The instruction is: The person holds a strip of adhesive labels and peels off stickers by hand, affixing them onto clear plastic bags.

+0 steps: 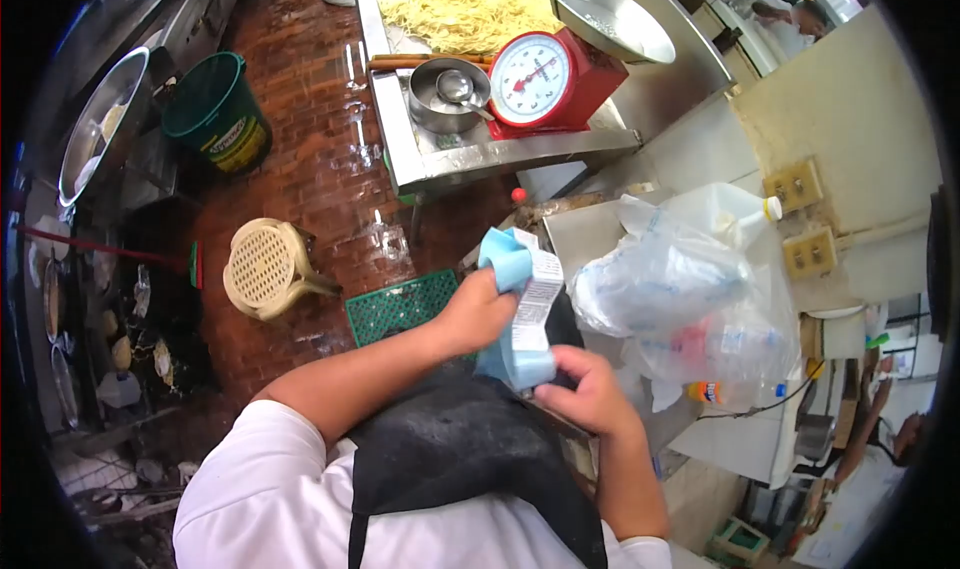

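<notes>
In front of my dark apron I hold a light blue packet [525, 365] with a white printed panel [535, 299] running down its side; its exact kind is unclear. My left hand [478, 314] is closed around its upper left part, the fingers partly hidden behind it. At the lower right end my right hand [590, 391] pinches the blue edge between thumb and fingers. Just right of the packet lie clear plastic bags [665, 274] on a counter.
A steel table ahead bears noodles [465, 4], a red scale [545, 79] and a steel pot [425, 109] with a ladle. On the floor stand a beige stool [268, 264], a green crate [400, 307] and a green bucket [215, 109]. People are at the right edge.
</notes>
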`<state>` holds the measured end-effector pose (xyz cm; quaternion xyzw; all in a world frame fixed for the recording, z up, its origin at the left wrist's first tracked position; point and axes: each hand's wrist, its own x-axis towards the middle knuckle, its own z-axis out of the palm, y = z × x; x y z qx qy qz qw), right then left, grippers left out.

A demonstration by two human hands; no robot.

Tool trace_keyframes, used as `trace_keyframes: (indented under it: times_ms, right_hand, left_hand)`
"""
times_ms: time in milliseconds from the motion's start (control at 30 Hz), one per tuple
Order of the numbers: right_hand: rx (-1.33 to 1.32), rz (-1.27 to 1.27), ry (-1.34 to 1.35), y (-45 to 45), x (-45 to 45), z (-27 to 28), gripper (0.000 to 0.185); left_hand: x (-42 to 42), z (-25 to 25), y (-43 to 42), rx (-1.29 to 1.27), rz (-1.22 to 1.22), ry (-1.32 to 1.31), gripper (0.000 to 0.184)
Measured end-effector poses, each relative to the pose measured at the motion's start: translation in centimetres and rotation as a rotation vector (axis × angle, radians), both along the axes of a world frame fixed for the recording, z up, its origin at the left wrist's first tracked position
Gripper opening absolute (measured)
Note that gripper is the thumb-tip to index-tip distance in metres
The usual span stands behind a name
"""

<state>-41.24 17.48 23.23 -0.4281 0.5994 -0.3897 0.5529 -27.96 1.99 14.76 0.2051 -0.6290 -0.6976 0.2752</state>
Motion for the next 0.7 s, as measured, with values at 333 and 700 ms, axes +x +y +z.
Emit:
trace_keyframes:
  times_ms: [333, 700]
  right_hand:
    - [-0.032, -0.451, -0.133, -1.4, -0.1, -3.0, 0.012]
    - [-0.585, -0.253, 0.946, -3.1, 1.9, 2.4, 0.026]
  left_hand:
    - [0.7, 2.1, 1.5, 0.42, -0.074, 0.058, 0.04]
    - [1.5, 2.0, 1.4, 0.688, -0.003, -0.076, 0.028]
